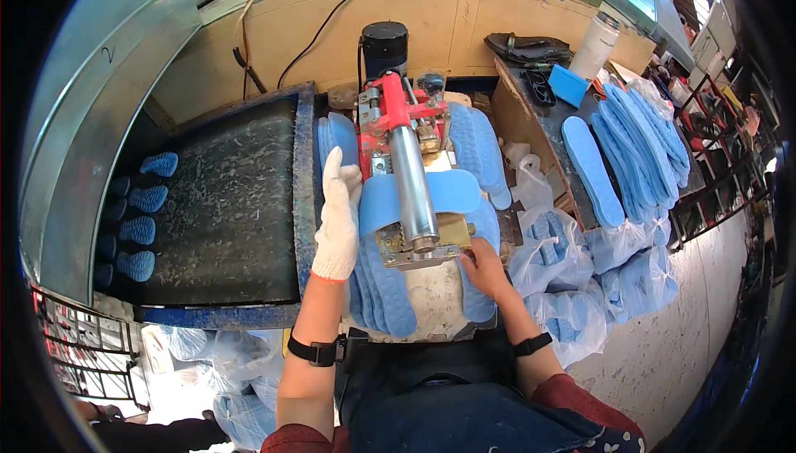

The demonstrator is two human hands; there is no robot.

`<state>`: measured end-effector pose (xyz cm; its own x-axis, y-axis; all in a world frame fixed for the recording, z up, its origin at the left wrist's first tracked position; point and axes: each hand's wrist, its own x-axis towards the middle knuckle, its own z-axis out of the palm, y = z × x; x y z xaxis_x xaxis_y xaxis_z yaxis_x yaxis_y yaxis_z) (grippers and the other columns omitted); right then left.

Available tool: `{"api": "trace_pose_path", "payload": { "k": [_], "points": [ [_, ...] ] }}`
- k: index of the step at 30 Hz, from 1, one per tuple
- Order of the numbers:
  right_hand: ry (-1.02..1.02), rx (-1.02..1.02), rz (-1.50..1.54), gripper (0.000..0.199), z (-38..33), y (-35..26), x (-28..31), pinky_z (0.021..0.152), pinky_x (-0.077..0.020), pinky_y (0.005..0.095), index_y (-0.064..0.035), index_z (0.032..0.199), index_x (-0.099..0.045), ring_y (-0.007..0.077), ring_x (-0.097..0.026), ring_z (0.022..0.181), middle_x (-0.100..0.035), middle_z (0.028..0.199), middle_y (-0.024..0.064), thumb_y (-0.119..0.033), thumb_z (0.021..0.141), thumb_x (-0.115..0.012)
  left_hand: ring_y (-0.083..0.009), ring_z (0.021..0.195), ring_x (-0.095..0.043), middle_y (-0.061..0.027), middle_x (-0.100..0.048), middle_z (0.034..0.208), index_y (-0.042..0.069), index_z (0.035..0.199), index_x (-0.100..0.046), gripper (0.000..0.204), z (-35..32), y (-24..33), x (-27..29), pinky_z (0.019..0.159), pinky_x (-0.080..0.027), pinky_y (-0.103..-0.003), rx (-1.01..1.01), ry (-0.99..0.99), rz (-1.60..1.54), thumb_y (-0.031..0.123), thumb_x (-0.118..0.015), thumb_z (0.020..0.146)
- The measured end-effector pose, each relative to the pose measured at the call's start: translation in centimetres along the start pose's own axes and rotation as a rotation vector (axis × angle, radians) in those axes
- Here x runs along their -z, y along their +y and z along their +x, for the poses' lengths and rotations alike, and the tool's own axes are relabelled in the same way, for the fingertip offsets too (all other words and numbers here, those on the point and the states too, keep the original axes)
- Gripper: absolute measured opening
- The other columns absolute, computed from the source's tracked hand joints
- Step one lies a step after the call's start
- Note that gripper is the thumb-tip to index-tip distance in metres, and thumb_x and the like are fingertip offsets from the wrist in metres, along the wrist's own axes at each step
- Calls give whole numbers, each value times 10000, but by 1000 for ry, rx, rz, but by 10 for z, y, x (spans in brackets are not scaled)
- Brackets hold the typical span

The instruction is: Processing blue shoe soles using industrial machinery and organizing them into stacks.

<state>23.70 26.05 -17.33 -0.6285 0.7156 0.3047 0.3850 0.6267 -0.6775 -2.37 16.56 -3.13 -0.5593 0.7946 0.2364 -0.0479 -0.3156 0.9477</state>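
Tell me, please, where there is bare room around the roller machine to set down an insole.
The dark conveyor belt is mostly bare between the blue insoles at its far left and the gloved left hand. The pale floor beyond the bagged insoles is free too. It is crowded around the roller machine, at the bare right hand, and on the right rack's insole row.

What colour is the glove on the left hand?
White, with an orange cuff edge; the glove shows clearly in the head view, resting on a blue insole.
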Motion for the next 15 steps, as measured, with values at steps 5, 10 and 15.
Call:
{"api": "trace_pose_path", "payload": {
  "k": [5,10,15],
  "points": [
    [-46,-60,4,302,2,-7,6,716,-446,401,-6,1078,-545,326,-550,803,-550,867,159,-62,793,-629,-274,1173,-432,-161,-379,1311,88,1490,-126,775,-13,-5,7,1037,-328,-411,214,12,-123,621,-268,945],
    [-29,-39,35,268,9,-7,7,707,-447,399,-9,1056,-555,332,-547,803,-550,868,160,-48,799,-622,-249,1239,-426,-160,-437,1333,61,1469,-182,733,-31,-7,12,1069,-318,-384,352,-77,-244,581,-282,961],
    [-89,-288,209,244,17,-51,-3,754,-457,401,-11,1048,-580,330,-571,888,-598,942,172,-62,812,-619,-249,1245,-448,-129,-461,1354,66,1428,-305,656,-57,9,26,1066,-352,-414,502,-88,-463,539,-304,974]
  ]
}}
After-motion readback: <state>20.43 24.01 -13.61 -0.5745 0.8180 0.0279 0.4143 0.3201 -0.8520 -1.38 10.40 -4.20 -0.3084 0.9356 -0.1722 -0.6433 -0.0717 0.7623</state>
